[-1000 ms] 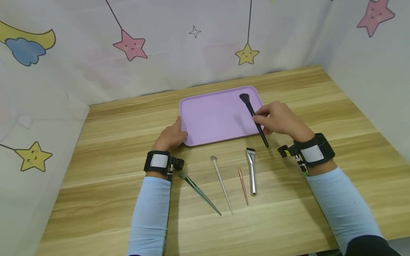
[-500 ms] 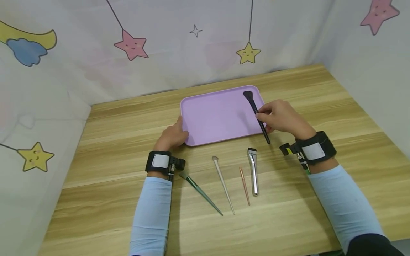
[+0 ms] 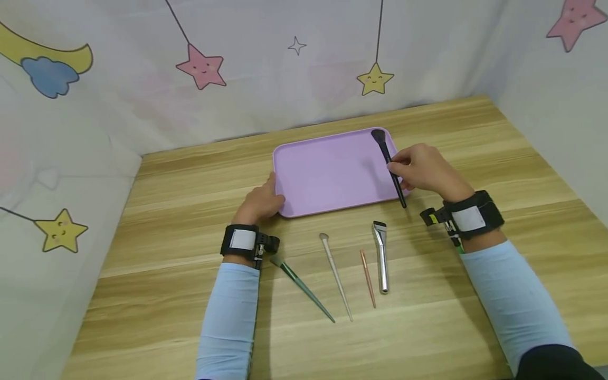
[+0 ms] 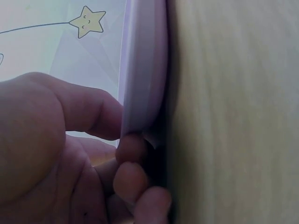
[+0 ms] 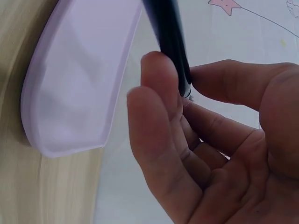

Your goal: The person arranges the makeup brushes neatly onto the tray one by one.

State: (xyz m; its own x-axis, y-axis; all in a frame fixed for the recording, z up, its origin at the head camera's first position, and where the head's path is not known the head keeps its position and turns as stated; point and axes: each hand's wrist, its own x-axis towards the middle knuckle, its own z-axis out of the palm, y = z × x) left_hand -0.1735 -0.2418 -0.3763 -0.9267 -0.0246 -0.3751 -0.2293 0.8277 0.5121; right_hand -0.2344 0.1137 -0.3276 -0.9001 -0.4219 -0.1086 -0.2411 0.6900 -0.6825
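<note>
Near zone, on the counter (image 3: 190, 211) in front of the purple tray (image 3: 328, 177), listed left to right: green makeup brush (image 3: 304, 286), white makeup brush (image 3: 336, 277), slim rose-gold makeup brush (image 3: 368, 279), flat-headed silver makeup brush (image 3: 382, 261). Lying spaced apart, all clear of the tray, none in the hands.

At the near-left corner of the tray: left hand (image 3: 260, 203), fingers curled round the rim, probably as a brace.

At the right end of the tray: right hand (image 3: 425, 169), narrowed to a pinch on the handle of the black powder brush (image 3: 397, 186). Held aslant, bristle head over the far-right part of the tray, handle tip projecting past the near edge. Contact with the tray floor: not determinable.

Progress, by judgement: early stage. Done: one brush off the counter and positioned over the tray. Not yet done: release of the black powder brush. Apparently left for handling: four brushes in front of the tray.

Beyond the tray: pale backdrop (image 3: 256, 105) with printed stars.
</note>
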